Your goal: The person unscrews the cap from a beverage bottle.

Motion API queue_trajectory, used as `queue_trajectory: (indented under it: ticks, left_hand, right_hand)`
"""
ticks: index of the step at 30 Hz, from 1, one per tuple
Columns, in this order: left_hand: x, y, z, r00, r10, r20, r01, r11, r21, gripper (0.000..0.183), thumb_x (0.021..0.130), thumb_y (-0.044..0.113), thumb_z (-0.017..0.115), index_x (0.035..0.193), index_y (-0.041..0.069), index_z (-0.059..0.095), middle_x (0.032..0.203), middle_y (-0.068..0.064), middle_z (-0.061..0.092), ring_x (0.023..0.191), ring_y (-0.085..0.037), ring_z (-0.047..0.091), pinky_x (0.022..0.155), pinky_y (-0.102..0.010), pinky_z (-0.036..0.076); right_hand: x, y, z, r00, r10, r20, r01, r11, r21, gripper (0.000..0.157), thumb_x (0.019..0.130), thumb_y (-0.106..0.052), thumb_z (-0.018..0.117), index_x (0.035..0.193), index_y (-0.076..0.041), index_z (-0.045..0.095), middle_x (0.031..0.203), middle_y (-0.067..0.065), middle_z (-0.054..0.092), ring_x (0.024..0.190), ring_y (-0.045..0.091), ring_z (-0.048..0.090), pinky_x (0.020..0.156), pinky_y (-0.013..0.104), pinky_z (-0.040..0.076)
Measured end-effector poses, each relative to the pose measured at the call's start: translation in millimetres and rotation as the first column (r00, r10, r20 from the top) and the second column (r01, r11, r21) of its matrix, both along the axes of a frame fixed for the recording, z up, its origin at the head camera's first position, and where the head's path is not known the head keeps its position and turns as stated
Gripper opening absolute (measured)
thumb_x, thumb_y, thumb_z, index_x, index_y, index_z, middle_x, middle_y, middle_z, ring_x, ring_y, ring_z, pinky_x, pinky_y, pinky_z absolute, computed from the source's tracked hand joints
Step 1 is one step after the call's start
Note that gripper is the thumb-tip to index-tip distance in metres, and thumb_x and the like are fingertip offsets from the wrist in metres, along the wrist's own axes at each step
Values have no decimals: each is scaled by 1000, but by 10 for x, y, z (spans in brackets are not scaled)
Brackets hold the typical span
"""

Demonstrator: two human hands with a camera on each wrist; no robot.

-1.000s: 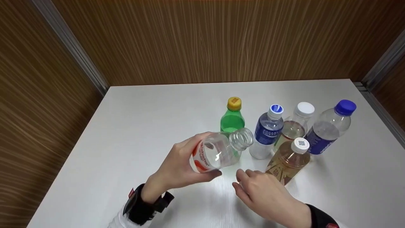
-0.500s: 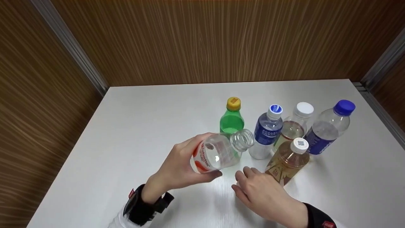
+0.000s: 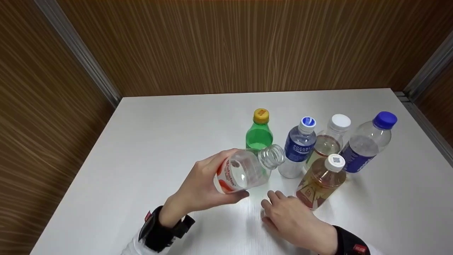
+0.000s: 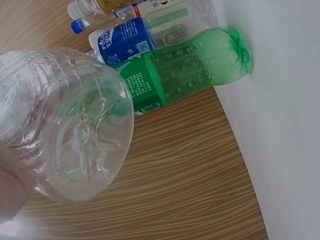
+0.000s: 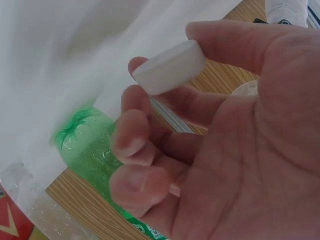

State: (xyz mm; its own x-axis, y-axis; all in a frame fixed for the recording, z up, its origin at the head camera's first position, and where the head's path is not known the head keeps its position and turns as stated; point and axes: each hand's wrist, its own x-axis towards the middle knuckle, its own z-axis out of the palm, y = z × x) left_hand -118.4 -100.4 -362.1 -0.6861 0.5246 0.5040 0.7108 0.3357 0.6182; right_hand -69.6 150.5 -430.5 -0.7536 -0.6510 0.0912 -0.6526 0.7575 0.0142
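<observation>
My left hand [image 3: 203, 184] grips a clear plastic bottle [image 3: 244, 171] with a red and white label, tilted so its uncapped mouth points up and to the right. The bottle's round base [image 4: 82, 135] fills the near part of the left wrist view. Low over the table, my right hand [image 3: 297, 221] pinches a white bottle cap [image 5: 170, 67] between thumb and index finger; the head view hides the cap behind the hand. Behind the clear bottle stands a green bottle [image 3: 259, 136] with a yellow cap, partly covered. A brown drink bottle [image 3: 320, 182] is just beyond my right hand.
A blue-labelled bottle [image 3: 297, 148], a white-capped bottle [image 3: 327, 141] and a blue-capped bottle [image 3: 368, 143] stand close together on the right of the white table [image 3: 148, 141]. A wood-grain panel [image 3: 226, 46] rises along the table's back edge.
My right hand has turned a little and its wrist has shifted slightly left, showing more of the brown bottle's base. My left hand and the clear bottle stay nearly still.
</observation>
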Motion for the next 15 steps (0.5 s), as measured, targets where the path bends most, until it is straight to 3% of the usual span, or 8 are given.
queue_trajectory:
  ticks: [6,11,15]
  left_hand:
    - [-2,6,-2,1000,1,17,-1,1000,-10,75,77,29,93,141,11,58,122,-3,75,105,-12,71,89,-29,63]
    - [0,7,-4,1000,-3,28,3,1000,-13,75,77,29,93,141,11,58,121,-3,75,103,-12,71,88,-28,63]
    - [2,10,-4,1000,-3,25,3,1000,-14,75,77,29,93,141,12,57,121,-3,75,103,-12,71,87,-28,63]
  right_hand:
    - [-16,-20,-41,999,37,-34,-36,999,30,25,85,-28,83,90,-13,63,82,3,55,72,20,57,51,29,42]
    - [-37,-27,-56,999,46,-1,-46,999,20,22,86,-22,82,91,-13,63,81,3,56,70,20,56,51,29,41]
    - [-36,-23,-76,998,63,-27,-63,998,25,21,85,-20,81,89,-13,62,79,3,56,69,20,56,50,29,40]
